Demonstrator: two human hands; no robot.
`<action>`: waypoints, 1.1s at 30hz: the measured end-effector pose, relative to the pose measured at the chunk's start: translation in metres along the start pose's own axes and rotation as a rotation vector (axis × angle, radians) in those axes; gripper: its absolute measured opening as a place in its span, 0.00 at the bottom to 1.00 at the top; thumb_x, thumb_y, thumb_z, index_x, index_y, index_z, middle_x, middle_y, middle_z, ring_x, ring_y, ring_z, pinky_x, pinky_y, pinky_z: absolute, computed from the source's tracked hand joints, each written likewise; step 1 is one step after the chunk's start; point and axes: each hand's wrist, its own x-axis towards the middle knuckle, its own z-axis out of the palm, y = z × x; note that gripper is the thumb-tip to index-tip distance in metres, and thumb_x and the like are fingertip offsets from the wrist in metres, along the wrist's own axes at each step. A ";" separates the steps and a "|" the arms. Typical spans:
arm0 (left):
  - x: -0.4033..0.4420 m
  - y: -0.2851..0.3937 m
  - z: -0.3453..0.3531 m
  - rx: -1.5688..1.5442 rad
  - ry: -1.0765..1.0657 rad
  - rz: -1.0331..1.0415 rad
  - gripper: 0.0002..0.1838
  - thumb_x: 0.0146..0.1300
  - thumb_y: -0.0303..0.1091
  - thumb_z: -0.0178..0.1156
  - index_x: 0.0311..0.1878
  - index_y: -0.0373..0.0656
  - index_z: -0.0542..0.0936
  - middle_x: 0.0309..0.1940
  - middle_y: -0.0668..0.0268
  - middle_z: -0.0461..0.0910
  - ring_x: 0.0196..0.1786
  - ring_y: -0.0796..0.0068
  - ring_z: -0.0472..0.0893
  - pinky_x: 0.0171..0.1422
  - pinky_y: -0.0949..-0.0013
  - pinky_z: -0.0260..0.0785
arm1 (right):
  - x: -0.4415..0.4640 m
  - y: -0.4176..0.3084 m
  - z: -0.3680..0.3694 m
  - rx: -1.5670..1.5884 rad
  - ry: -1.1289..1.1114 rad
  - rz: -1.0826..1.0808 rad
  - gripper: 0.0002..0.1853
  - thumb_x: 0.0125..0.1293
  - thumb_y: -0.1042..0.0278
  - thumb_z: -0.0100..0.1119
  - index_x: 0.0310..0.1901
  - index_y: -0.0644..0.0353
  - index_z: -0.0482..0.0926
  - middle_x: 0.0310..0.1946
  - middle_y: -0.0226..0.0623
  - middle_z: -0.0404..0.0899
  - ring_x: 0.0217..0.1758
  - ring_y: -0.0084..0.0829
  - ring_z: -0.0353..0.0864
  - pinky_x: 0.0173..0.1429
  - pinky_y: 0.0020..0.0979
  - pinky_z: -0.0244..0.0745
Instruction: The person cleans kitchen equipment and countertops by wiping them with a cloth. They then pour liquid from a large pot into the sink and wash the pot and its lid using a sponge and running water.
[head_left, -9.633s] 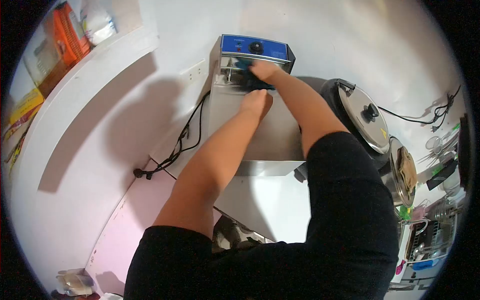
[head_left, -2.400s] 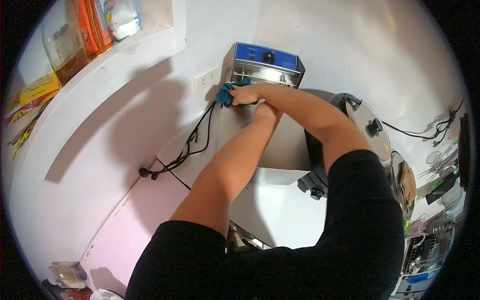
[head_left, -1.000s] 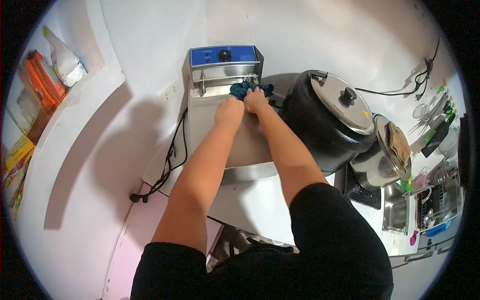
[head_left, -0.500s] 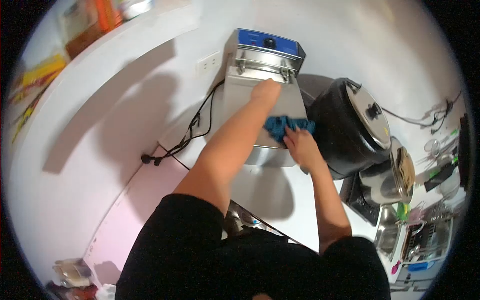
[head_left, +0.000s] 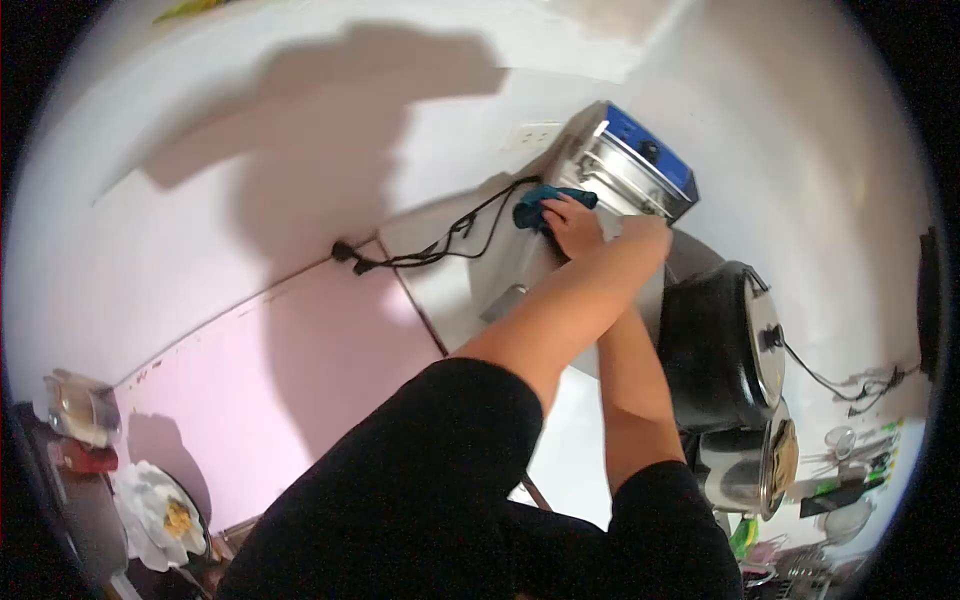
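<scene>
A stainless-steel countertop appliance, which looks like an electric fryer (head_left: 625, 185), stands against the wall, with a blue panel and a black knob. My right hand (head_left: 575, 227) has its fingers on a crumpled dark teal cloth (head_left: 535, 207), pressed to the left side of the appliance's top. Crossing over my right arm, my left arm reaches to the appliance's right side. My left hand (head_left: 645, 238) rests there near the metal bar, its fingers blurred and mostly hidden. A black cord (head_left: 460, 232) with a plug lies left of the appliance.
To the right stand a big black lidded pot (head_left: 710, 345) and a steel pot (head_left: 735, 470). A pink surface (head_left: 340, 340) adjoins the white counter on the left. At the lower left is a paper-lined bowl (head_left: 150, 515) with food. Utensils hang at far right.
The cloth and my right hand have moved from the appliance's front right to its left side. My left hand has shifted to the right edge, and my arms now cross. The view has turned left.
</scene>
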 end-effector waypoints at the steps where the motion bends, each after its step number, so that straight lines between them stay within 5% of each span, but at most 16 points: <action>1: -0.008 0.001 -0.005 -0.064 0.070 0.044 0.07 0.45 0.30 0.60 0.30 0.45 0.82 0.31 0.61 0.80 0.38 0.61 0.79 0.40 0.62 0.72 | -0.009 -0.008 -0.006 0.025 -0.041 -0.003 0.14 0.58 0.60 0.52 0.45 0.53 0.77 0.51 0.46 0.70 0.55 0.49 0.67 0.57 0.44 0.62; 4: -0.084 -0.019 -0.050 -0.363 0.343 0.234 0.07 0.47 0.31 0.58 0.31 0.45 0.81 0.26 0.59 0.79 0.32 0.60 0.80 0.35 0.62 0.71 | -0.071 -0.014 0.011 -0.024 0.049 -0.251 0.14 0.56 0.64 0.54 0.44 0.57 0.76 0.47 0.47 0.73 0.54 0.47 0.68 0.57 0.42 0.63; 7: -0.179 -0.057 -0.068 -0.787 0.735 0.005 0.07 0.50 0.28 0.58 0.33 0.43 0.81 0.23 0.61 0.79 0.25 0.70 0.79 0.28 0.69 0.70 | -0.107 -0.131 -0.019 0.657 0.182 0.129 0.11 0.52 0.73 0.54 0.39 0.65 0.76 0.37 0.49 0.75 0.50 0.47 0.70 0.55 0.38 0.65; 9: -0.233 -0.092 -0.066 -0.855 0.817 -0.302 0.06 0.50 0.25 0.59 0.33 0.42 0.81 0.19 0.71 0.77 0.22 0.87 0.72 0.27 0.80 0.65 | -0.107 -0.147 -0.021 0.061 -0.184 -0.260 0.12 0.48 0.78 0.52 0.37 0.65 0.74 0.33 0.50 0.73 0.44 0.46 0.72 0.49 0.38 0.67; 10: -0.253 -0.112 -0.059 -0.881 0.866 -0.390 0.06 0.51 0.24 0.57 0.33 0.42 0.81 0.19 0.74 0.76 0.21 0.88 0.71 0.26 0.81 0.64 | -0.084 -0.145 -0.021 -0.037 -0.341 -0.225 0.07 0.46 0.78 0.50 0.30 0.62 0.71 0.30 0.47 0.71 0.39 0.47 0.70 0.43 0.43 0.66; 12: -0.291 -0.142 -0.062 -0.787 0.837 -0.520 0.05 0.54 0.25 0.56 0.33 0.41 0.80 0.21 0.73 0.76 0.23 0.87 0.72 0.26 0.82 0.63 | -0.016 -0.127 -0.012 -0.077 -0.086 -0.384 0.10 0.49 0.77 0.48 0.34 0.59 0.75 0.29 0.44 0.74 0.38 0.46 0.72 0.42 0.43 0.68; 14: -0.318 -0.150 -0.081 -0.616 0.909 -0.587 0.04 0.52 0.28 0.58 0.31 0.41 0.81 0.15 0.72 0.75 0.18 0.87 0.71 0.23 0.80 0.62 | 0.080 -0.080 0.011 -0.351 -0.241 -0.402 0.12 0.51 0.71 0.49 0.38 0.57 0.78 0.35 0.44 0.78 0.39 0.43 0.77 0.42 0.42 0.73; 17: -0.354 -0.158 -0.098 -0.821 0.918 -0.626 0.05 0.54 0.29 0.58 0.32 0.38 0.80 0.14 0.74 0.73 0.19 0.87 0.71 0.24 0.81 0.62 | 0.147 0.024 0.073 -0.841 -0.867 -0.060 0.14 0.52 0.70 0.47 0.40 0.60 0.78 0.42 0.45 0.76 0.45 0.42 0.75 0.46 0.40 0.70; 24: -0.414 -0.162 -0.130 -0.864 1.022 -0.790 0.07 0.56 0.30 0.58 0.34 0.37 0.80 0.20 0.72 0.74 0.23 0.86 0.72 0.29 0.83 0.63 | 0.049 -0.122 0.059 -1.009 -1.260 -0.431 0.15 0.50 0.69 0.48 0.37 0.64 0.79 0.41 0.44 0.77 0.42 0.41 0.77 0.42 0.38 0.72; 26: -0.413 -0.156 -0.132 -0.880 1.020 -0.765 0.07 0.56 0.30 0.58 0.34 0.37 0.80 0.20 0.72 0.74 0.23 0.85 0.72 0.29 0.82 0.62 | 0.022 -0.120 0.082 -1.023 -1.412 -0.721 0.13 0.49 0.71 0.49 0.34 0.67 0.79 0.40 0.44 0.78 0.42 0.41 0.77 0.42 0.40 0.71; 28: -0.402 -0.149 -0.131 -0.902 1.012 -0.713 0.07 0.56 0.31 0.58 0.35 0.37 0.79 0.20 0.72 0.74 0.24 0.85 0.72 0.29 0.82 0.62 | -0.029 -0.140 0.071 -0.915 -1.239 -0.384 0.10 0.49 0.72 0.52 0.31 0.66 0.80 0.36 0.44 0.78 0.41 0.39 0.76 0.39 0.42 0.71; 30: -0.389 -0.141 -0.124 -0.910 0.905 -0.625 0.08 0.56 0.31 0.58 0.35 0.37 0.79 0.20 0.72 0.74 0.24 0.85 0.72 0.29 0.82 0.61 | -0.079 -0.159 0.043 -0.731 -0.890 -0.515 0.09 0.54 0.69 0.50 0.34 0.58 0.79 0.34 0.39 0.78 0.40 0.39 0.77 0.39 0.44 0.71; 33: -0.365 -0.131 -0.113 -0.885 0.782 -0.523 0.08 0.56 0.32 0.58 0.35 0.37 0.79 0.19 0.72 0.73 0.24 0.85 0.73 0.28 0.82 0.62 | -0.133 -0.115 0.038 -0.761 -0.675 -0.567 0.05 0.48 0.68 0.54 0.26 0.54 0.79 0.33 0.27 0.76 0.44 0.28 0.69 0.40 0.30 0.62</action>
